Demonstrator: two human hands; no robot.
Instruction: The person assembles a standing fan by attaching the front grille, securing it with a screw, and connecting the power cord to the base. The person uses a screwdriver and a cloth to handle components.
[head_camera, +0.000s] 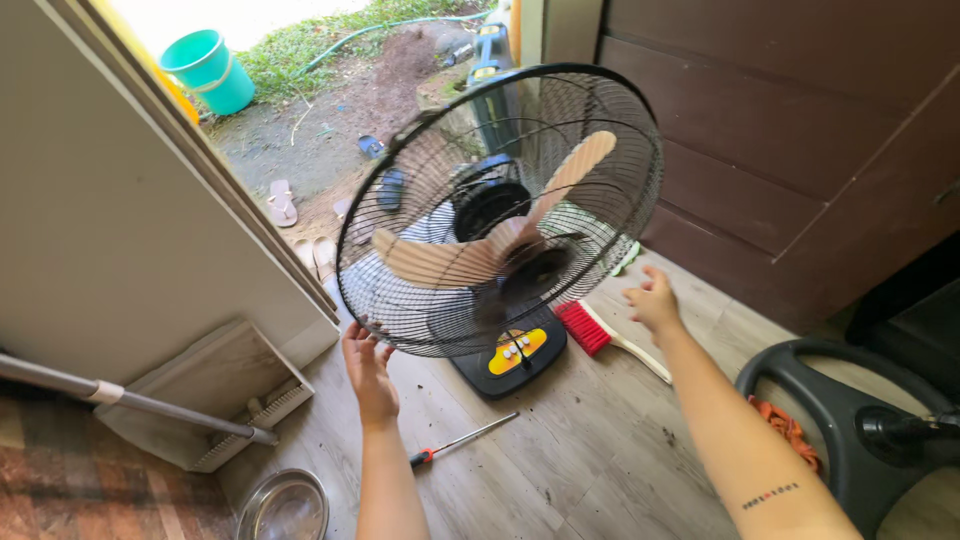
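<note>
Near: screwdriver on the floor. Left hand, fingers spread, touches the fan guard's lower rim; right hand hovers open beside it. Advisably, both hands grip opposite rim points, keeping fingers outside the wires.

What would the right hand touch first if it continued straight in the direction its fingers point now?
The right hand points up and left, toward the round black wire guard of the fan. Its lower right rim looks first in line, though depth is unclear. The red brush with a pale handle lies lower, beside that line.
</note>
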